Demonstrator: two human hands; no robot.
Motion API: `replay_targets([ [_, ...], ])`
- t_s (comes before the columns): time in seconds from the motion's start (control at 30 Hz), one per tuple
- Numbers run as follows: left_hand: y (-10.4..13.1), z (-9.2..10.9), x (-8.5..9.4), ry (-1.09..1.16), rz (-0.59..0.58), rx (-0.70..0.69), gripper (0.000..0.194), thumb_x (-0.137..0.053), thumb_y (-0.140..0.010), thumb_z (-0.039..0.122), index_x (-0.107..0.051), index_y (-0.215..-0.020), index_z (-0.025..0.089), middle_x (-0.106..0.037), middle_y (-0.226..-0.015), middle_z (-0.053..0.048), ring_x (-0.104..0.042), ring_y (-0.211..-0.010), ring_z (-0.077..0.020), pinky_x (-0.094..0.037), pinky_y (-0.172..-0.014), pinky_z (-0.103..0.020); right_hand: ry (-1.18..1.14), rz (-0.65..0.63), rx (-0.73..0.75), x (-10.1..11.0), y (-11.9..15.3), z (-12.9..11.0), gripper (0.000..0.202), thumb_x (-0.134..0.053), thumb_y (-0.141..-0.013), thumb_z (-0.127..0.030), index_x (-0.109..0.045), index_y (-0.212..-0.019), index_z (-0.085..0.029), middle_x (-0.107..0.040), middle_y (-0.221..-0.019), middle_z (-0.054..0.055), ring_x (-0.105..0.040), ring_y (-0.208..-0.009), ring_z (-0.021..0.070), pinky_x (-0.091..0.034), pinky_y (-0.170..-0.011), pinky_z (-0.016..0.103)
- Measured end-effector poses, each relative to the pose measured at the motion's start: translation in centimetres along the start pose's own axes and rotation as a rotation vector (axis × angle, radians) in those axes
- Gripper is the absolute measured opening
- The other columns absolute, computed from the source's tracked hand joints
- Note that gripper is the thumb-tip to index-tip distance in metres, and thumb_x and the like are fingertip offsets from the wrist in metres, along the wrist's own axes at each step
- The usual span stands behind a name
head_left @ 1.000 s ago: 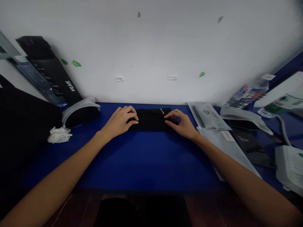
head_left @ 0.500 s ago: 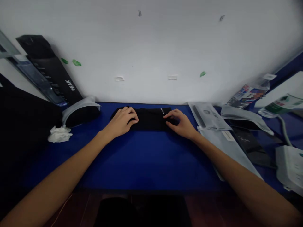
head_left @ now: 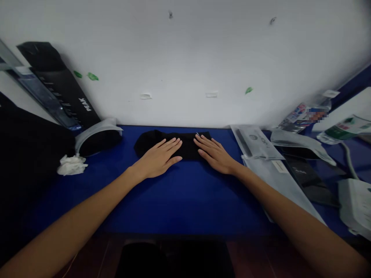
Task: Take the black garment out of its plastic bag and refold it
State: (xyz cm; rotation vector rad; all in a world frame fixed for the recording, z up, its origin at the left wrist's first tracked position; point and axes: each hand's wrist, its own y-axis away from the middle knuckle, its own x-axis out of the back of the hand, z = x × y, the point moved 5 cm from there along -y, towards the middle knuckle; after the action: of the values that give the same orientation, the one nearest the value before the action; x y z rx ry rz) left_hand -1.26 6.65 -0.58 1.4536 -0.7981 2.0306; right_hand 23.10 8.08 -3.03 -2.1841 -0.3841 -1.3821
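A long black sock-like cloth (head_left: 148,142) lies sideways on the blue table (head_left: 185,197), close to the wall. Its left end is rounded and wider; small white lettering shows at the right end, partly covered by fingers. My left hand (head_left: 159,157) rests flat over the middle of the cloth, fingers stretched towards the right. On the right part my right hand (head_left: 216,154) lies flat as well, its fingers pointing left. Both hands are open and grip nothing. A narrow gap of black cloth shows between the fingertips.
At left are a crumpled white tissue (head_left: 72,165), a curved pouch (head_left: 98,135) and a tall black PEAK package (head_left: 62,87). Clear plastic packages (head_left: 257,143), a bottle (head_left: 307,112), a green-labelled bottle (head_left: 344,128) and a white power strip (head_left: 355,202) crowd the right.
My left hand has moved right along the cloth and flattened, uncovering the rounded left end. My right hand has gone from curled fingers at the right end to lying flat.
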Motion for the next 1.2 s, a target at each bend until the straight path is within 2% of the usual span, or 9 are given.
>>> replay_targets([
  [0.23, 0.2, -0.5, -0.2, 0.021, -0.086, 0.010, 0.074, -0.025, -0.114, 0.063, -0.022, -0.176, 0.022, -0.021, -0.182, -0.007, -0.014, -0.171, -0.0215, -0.006, -0.140, -0.047, 0.027, -0.028, -0.034, -0.5, 0.1, 0.7, 0.059, -0.032, -0.115, -0.051, -0.033, -0.172, -0.038, -0.028, -0.180, 0.001, -0.022, -0.168, 0.0273, -0.016, -0.137, 0.063],
  [0.47, 0.1, -0.3, -0.1, 0.012, -0.047, -0.012, 0.071, -0.028, -0.115, 0.061, -0.029, -0.174, 0.021, -0.028, -0.180, -0.009, -0.021, -0.170, -0.0224, -0.011, -0.140, -0.048, 0.012, -0.038, -0.029, -0.5, 0.0, 0.6, 0.059, -0.037, -0.113, -0.050, -0.038, -0.170, -0.036, -0.031, -0.179, 0.003, -0.024, -0.168, 0.0301, -0.021, -0.135, 0.067],
  [0.57, 0.0, -0.2, 1.6, -0.032, 0.120, 0.074, 0.062, -0.035, -0.115, 0.054, -0.044, -0.167, 0.021, -0.045, -0.173, -0.011, -0.038, -0.163, -0.0269, -0.027, -0.135, -0.051, 0.019, -0.016, -0.030, -0.2, 0.0, 0.6, 0.057, -0.040, -0.112, -0.049, -0.044, -0.167, -0.036, -0.037, -0.177, 0.004, -0.030, -0.166, 0.0307, -0.022, -0.135, 0.068],
  [0.67, 0.7, -1.6, 4.4, -0.098, 0.398, 0.344, 0.045, -0.043, -0.112, 0.039, -0.064, -0.148, 0.021, -0.072, -0.145, -0.012, -0.065, -0.136, -0.0324, -0.049, -0.117, -0.053, 0.040, 0.017, -0.040, 0.3, 0.0, 0.6, 0.053, -0.046, -0.110, -0.044, -0.053, -0.162, -0.035, -0.046, -0.173, 0.006, -0.039, -0.162, 0.0309, -0.023, -0.134, 0.069],
  [0.73, 1.4, -2.9, 5.9, -0.154, 0.509, 0.489, 0.038, -0.047, -0.108, 0.032, -0.069, -0.136, 0.021, -0.077, -0.130, -0.013, -0.068, -0.126, -0.0357, -0.052, -0.110, -0.054, 0.052, 0.039, -0.059, 0.6, 0.0, 0.7, 0.051, -0.048, -0.108, -0.040, -0.058, -0.158, -0.032, -0.050, -0.170, 0.007, -0.044, -0.160, 0.0312, -0.024, -0.134, 0.069],
  [0.87, 2.3, -5.8, 6.6, -0.228, 0.440, 0.682, 0.039, -0.046, -0.106, 0.039, -0.068, -0.130, 0.016, -0.072, -0.127, -0.022, -0.068, -0.121, -0.0438, -0.054, -0.101, -0.060, 0.068, 0.080, -0.105, 0.8, 0.1, 0.9, 0.051, -0.052, -0.102, -0.034, -0.063, -0.152, -0.027, -0.055, -0.166, 0.010, -0.049, -0.156, 0.0315, -0.024, -0.134, 0.068],
  [0.97, 2.6, -7.3, 6.2, -0.215, 0.319, 0.786, 0.049, -0.038, -0.108, 0.053, -0.071, -0.106, 0.016, -0.073, -0.117, -0.024, -0.071, -0.112, -0.0459, -0.055, -0.095, -0.062, 0.075, 0.118, -0.120, 0.9, 0.1, 0.9, 0.051, -0.053, -0.099, -0.032, -0.065, -0.148, -0.026, -0.059, -0.162, 0.011, -0.054, -0.153, 0.0321, -0.025, -0.133, 0.070],
  [1.07, 2.7, -7.8, 5.8, -0.192, 0.257, 0.812, 0.058, -0.030, -0.107, 0.059, -0.068, -0.086, 0.019, -0.075, -0.107, -0.023, -0.073, -0.105, -0.0443, -0.056, -0.091, -0.060, 0.075, 0.147, -0.121, 0.9, 0.1, 1.0, 0.050, -0.054, -0.096, -0.030, -0.067, -0.144, -0.026, -0.062, -0.159, 0.011, -0.057, -0.150, 0.0325, -0.026, -0.132, 0.071],
  [1.2, 2.6, -8.0, 5.4, -0.152, 0.287, 0.786, 0.043, -0.041, -0.104, 0.052, -0.064, -0.084, 0.022, -0.077, -0.094, -0.018, -0.074, -0.095, -0.0395, -0.057, -0.085, -0.053, 0.066, 0.156, -0.107, 0.9, 0.0, 1.0, 0.048, -0.055, -0.095, -0.030, -0.068, -0.141, -0.025, -0.064, -0.157, 0.012, -0.058, -0.148, 0.0328, -0.027, -0.131, 0.071],
])
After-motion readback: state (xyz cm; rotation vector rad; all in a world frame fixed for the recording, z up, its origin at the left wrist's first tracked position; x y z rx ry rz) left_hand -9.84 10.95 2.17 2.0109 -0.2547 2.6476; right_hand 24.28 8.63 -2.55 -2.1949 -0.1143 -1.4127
